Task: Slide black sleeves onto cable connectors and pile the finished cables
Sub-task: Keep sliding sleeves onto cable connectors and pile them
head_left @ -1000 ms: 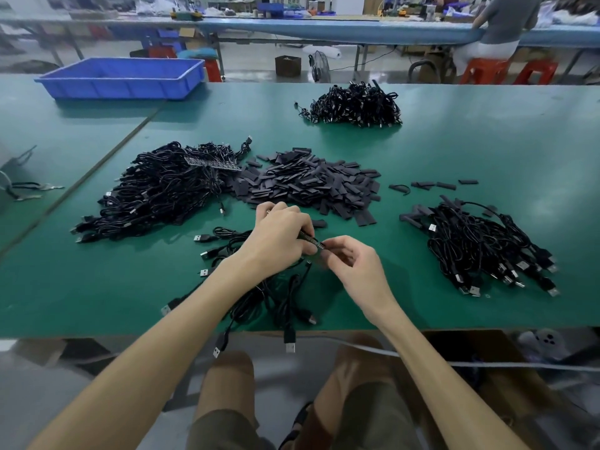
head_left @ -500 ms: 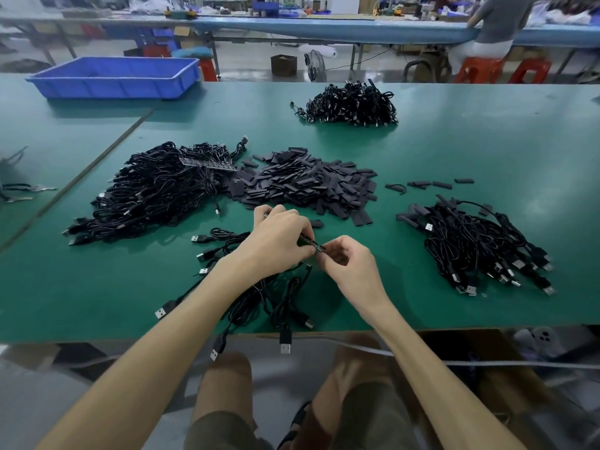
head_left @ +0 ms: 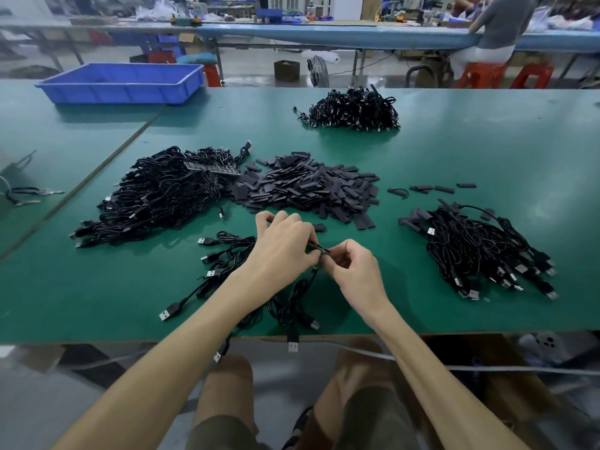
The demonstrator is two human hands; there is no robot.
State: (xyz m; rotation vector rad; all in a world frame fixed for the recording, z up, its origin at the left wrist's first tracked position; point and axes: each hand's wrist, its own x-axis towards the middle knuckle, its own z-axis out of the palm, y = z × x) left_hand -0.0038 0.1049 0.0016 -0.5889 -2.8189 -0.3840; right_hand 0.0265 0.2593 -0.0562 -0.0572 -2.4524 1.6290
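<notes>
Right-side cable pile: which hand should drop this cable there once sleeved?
Right. The right hand pinches the connector and lies nearer that cable pile; the left hand sits farther away.

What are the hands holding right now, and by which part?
The left hand and right hand both pinch one cable's connector end.

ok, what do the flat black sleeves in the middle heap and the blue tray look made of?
Heap of flat black sleeves: probably soft plastic tubing, maybe heat-shrink; matte, pieces lie flattened. Shallow blue rectangular tray: looks like moulded rigid plastic; uniform colour, slight sheen, thick rim.
</notes>
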